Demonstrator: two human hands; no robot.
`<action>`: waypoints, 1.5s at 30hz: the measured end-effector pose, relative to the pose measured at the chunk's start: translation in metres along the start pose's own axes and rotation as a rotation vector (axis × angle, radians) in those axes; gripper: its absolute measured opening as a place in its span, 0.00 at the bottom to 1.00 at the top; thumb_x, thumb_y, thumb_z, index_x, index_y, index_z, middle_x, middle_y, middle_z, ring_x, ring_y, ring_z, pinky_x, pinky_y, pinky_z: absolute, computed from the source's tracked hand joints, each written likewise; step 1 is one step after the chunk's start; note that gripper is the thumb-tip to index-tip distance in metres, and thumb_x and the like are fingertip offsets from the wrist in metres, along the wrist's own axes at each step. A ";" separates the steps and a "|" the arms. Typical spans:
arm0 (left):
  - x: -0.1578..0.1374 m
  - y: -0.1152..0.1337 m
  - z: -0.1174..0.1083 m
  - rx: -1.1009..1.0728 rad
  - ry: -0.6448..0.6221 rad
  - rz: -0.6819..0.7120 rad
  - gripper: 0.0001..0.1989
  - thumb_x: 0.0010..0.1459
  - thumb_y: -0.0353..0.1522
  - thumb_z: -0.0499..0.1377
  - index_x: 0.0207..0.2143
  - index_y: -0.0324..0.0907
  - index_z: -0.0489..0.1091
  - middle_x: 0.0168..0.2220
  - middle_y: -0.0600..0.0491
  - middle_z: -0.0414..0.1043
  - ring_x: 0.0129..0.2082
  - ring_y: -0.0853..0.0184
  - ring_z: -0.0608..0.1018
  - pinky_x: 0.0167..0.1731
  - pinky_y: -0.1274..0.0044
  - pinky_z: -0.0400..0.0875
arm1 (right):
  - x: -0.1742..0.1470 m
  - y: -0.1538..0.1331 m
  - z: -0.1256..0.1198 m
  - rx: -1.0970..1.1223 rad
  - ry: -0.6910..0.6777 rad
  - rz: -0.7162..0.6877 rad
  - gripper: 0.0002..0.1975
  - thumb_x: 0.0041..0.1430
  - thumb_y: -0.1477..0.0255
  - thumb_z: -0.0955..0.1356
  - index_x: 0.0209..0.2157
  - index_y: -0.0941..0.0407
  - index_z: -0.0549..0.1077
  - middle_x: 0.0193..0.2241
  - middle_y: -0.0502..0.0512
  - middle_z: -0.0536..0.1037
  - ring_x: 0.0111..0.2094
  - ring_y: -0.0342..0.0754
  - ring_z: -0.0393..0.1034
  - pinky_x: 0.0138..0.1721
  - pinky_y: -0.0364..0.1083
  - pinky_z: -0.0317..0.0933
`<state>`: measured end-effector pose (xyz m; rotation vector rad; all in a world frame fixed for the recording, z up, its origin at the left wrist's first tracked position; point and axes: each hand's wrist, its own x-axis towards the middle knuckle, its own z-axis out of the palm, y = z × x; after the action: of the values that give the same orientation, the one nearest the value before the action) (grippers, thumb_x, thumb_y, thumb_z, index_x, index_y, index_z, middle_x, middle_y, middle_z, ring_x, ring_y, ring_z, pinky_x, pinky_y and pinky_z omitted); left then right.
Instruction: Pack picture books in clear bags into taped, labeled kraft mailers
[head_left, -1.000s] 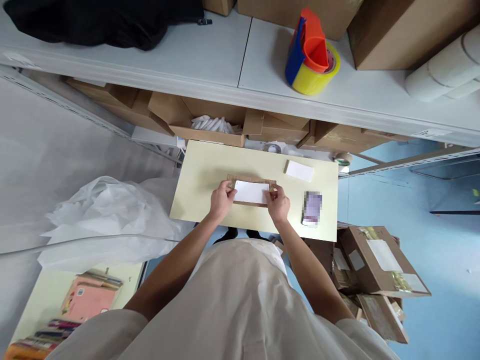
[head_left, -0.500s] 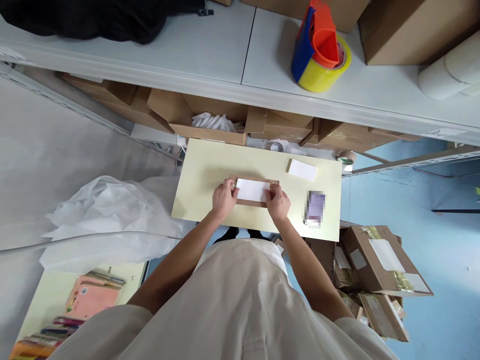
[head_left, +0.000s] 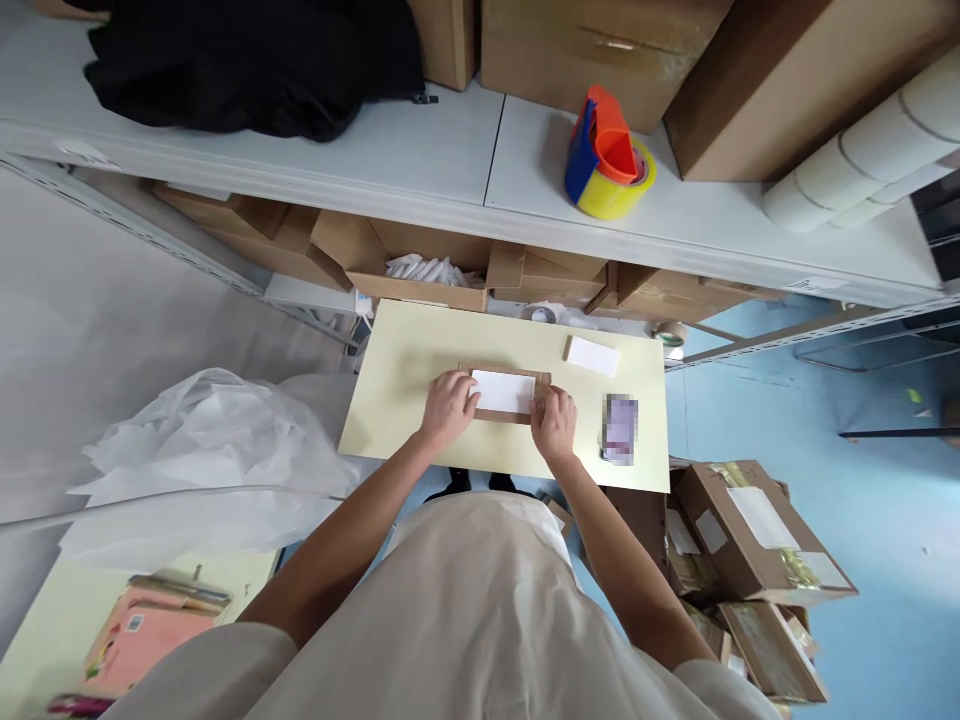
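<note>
Table [head_left: 397,360]: below the fingers
Paper [head_left: 502,391]: between thumbs, on cardboard [head_left: 502,417]
Left hand [head_left: 448,405]: fingers together, pinch unclear
Right hand [head_left: 555,420]: likewise

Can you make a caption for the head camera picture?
Left hand and right hand at either end of a brown package topped with white paper, over a pale table.

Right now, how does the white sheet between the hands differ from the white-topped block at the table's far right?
Support: the white sheet lies on a brown package; the white-topped block lies directly on the table.
Hands: the sheet has the left hand and right hand at its ends; the block is untouched.
Depth: the block shows a brown side; the sheet shows no visible thickness.
Shared: white, rectangular top.
</note>
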<state>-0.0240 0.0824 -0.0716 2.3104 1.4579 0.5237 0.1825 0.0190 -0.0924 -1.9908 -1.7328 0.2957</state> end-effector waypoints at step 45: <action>-0.021 0.004 0.005 -0.473 -0.281 -0.352 0.28 0.57 0.44 0.54 0.58 0.43 0.62 0.49 0.43 0.67 0.57 0.56 0.65 0.55 0.68 0.61 | -0.085 -0.016 -0.045 0.679 0.011 0.800 0.31 0.53 0.52 0.65 0.54 0.56 0.65 0.45 0.62 0.75 0.39 0.51 0.73 0.35 0.46 0.66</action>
<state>-0.0271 0.0612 -0.0770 1.6443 1.3817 0.3726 0.1744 -0.0715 -0.0583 -2.0038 -0.5904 0.9755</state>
